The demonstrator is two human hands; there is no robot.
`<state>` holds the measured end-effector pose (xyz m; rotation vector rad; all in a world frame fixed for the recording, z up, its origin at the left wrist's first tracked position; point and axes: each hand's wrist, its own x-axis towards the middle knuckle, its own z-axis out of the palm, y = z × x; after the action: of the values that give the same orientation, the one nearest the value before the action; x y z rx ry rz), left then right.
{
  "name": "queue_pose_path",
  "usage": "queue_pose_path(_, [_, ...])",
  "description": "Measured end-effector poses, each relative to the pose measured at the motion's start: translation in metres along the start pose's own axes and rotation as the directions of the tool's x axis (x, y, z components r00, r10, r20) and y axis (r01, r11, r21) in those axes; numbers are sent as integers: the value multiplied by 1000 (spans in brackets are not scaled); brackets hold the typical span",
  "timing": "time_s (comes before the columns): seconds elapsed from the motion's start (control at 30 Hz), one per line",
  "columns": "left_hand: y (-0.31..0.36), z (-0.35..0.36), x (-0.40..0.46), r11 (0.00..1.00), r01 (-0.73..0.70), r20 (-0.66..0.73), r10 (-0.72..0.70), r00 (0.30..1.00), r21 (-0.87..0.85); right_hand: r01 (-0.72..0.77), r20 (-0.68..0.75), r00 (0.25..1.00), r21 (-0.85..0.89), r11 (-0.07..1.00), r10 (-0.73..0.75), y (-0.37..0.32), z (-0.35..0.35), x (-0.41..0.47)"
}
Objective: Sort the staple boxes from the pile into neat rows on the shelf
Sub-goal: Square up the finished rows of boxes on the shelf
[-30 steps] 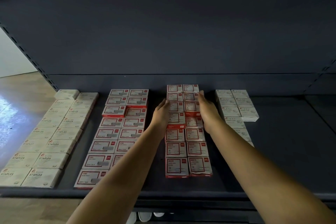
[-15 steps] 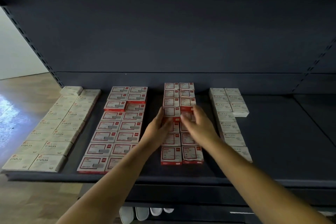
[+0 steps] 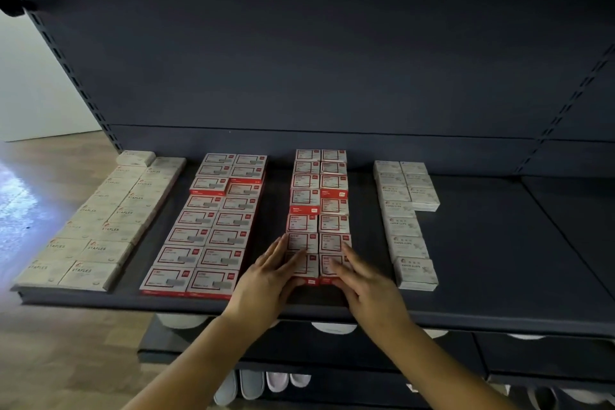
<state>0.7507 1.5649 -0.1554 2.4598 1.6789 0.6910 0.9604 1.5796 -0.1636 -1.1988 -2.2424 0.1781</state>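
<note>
Staple boxes [image 3: 317,210], red and white, lined two abreast down a dark metal shelf [image 3: 482,260] against a dark back panel, wood floor [image 3: 66,359] at left. Left hand [image 3: 266,280] and right hand [image 3: 364,283], fingers straight, pressed flat on the nearest pair. "STAPLES" legible on cream boxes [image 3: 96,226] far left; "PAPER CLIPS" on white boxes [image 3: 404,223] right.

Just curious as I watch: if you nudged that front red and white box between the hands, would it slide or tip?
The front red box lies flat and low, so it probably slides. It looks stiff-sided, likely keeping shape under the left hand.
</note>
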Motion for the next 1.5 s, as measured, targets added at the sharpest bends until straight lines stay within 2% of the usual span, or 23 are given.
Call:
queue_pose_path(0.2, [16,-3,-1,976,41,28,-48,998,215,-12,-83,997,-34,999,9,-2,-6,-2])
queue_pose_path(0.27, [31,-5,6,971,21,50,-34,998,237,-26,-134,991,-26,999,22,4,-15,-9])
queue_pose_path(0.33, [54,-6,14,980,-19,76,4,997,199,-33,-220,975,22,999,37,16,-28,-22])
queue_pose_path(0.47, [103,9,33,999,-40,120,43,992,-26,-20,-322,945,113,993,55,39,-55,-46])
queue_pose_path(0.57, [129,27,43,991,-93,113,104,988,-98,-48,-320,944,114,992,82,53,-66,-53])
queue_pose_path(0.73, [149,44,54,992,-61,102,72,992,-111,-283,-168,938,132,950,302,75,-72,-67])
queue_pose_path(0.83, [152,47,58,999,7,162,1,987,-47,-235,-132,960,90,968,245,79,-71,-70])
queue_pose_path(1.03, [148,56,57,997,74,139,-76,987,20,-204,-216,955,30,979,205,77,-63,-70])
queue_pose_path(1.2, [140,64,52,988,80,79,-70,994,-133,-197,-259,945,46,979,202,81,-58,-66])
queue_pose_path(1.5, [141,64,51,963,73,48,-63,997,-259,-184,-272,941,88,979,201,85,-53,-63])
